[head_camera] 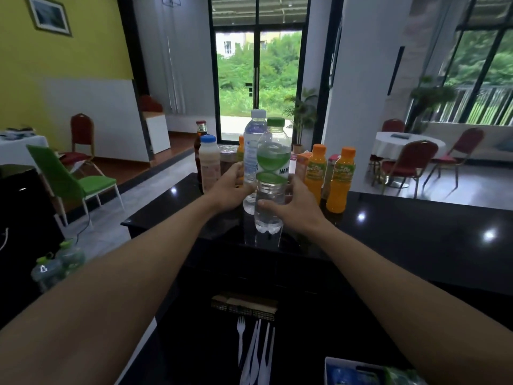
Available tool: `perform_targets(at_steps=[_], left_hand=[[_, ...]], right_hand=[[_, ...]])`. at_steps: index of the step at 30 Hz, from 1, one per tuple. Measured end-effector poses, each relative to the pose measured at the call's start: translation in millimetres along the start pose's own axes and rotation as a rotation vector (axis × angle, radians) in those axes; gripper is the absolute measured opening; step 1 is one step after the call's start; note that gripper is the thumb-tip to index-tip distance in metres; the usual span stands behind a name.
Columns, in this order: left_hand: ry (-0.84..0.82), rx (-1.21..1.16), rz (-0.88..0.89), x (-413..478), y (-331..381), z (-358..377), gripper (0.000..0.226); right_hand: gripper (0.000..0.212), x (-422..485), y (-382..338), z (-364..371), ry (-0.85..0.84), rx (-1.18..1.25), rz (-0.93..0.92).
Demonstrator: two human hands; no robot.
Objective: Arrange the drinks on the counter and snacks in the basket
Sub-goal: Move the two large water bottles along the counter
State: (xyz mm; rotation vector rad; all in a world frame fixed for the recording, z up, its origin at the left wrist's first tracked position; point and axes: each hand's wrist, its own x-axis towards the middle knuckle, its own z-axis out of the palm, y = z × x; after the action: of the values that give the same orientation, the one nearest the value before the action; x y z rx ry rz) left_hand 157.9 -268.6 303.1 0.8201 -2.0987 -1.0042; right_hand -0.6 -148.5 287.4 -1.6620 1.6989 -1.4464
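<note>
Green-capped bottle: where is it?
Head view, centre: the green-capped bottle is gripped by the right hand, in front of the white-capped bottle in the left hand.

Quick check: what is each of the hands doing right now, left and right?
The left hand grips the white-capped water bottle.
The right hand grips the green-capped water bottle.

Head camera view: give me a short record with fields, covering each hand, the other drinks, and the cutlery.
left hand: grips the white-capped water bottle
right hand: grips the green-capped water bottle, nearer the camera
both bottles: upright, close together
other drinks: two orange juice bottles to the right, a blue-capped milky bottle to the left
surface: glossy black counter
cutlery: white plastic forks, near edge
</note>
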Motion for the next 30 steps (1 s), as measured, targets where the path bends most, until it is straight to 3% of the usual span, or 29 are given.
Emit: perform_targets(at_steps=[5,9,30], left_hand=[[0.068,-0.038,-0.019,5,-3,12,0.052],[0.125,0.012,-0.026,4,6,20,0.053],[-0.021,-0.013,0.108,-35,89,132,0.051]], right_hand=[[0.073,-12,7,-19,0.060,-0.038,-0.022],[0.070,-22,13,-37,0.098,-0.030,-0.010],[0.054,-104,47,-164,0.306,-0.020,0.027]])
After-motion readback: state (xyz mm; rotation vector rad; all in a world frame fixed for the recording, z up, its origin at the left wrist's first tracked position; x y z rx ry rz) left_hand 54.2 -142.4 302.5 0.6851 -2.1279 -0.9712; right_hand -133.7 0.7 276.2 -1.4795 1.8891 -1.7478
